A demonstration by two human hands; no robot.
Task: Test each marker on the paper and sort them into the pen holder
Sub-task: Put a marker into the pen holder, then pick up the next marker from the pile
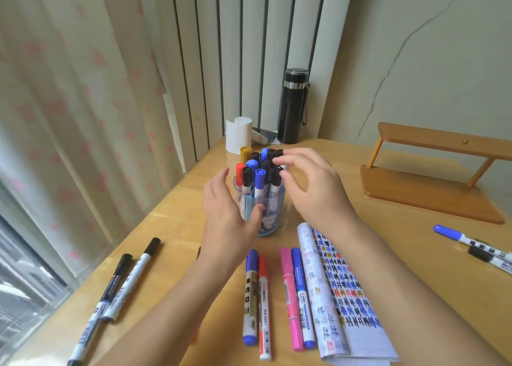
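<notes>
A wooden desk [388, 254] carries everything. A wooden stand [432, 199] sits toward its far right corner. A folded paper [343, 296], covered in rows of blue, black, red and yellow marks, lies at the front edge, right of centre. A black bottle [293, 108] stands upright at the far edge, with a white roll [238, 135] just to its left. The left hand [224, 218] holds the pen holder [273, 207], a clear blue cup in the middle of the desk, with the palm against its left side and the thumb across its front. The right hand [313, 191] hovers over the holder with curled fingers, fingertip and thumb at a black cap; whether it pinches that cap I cannot tell. The upright markers [259, 180] in the holder show black, blue, red and yellow caps. Four loose markers [291, 302], blue, red, pink and blue, lie side by side between the forearms, just left of the paper. Black-capped markers [130, 277] lie near the left edge, and two more markers [476, 243] lie at the right edge.
</notes>
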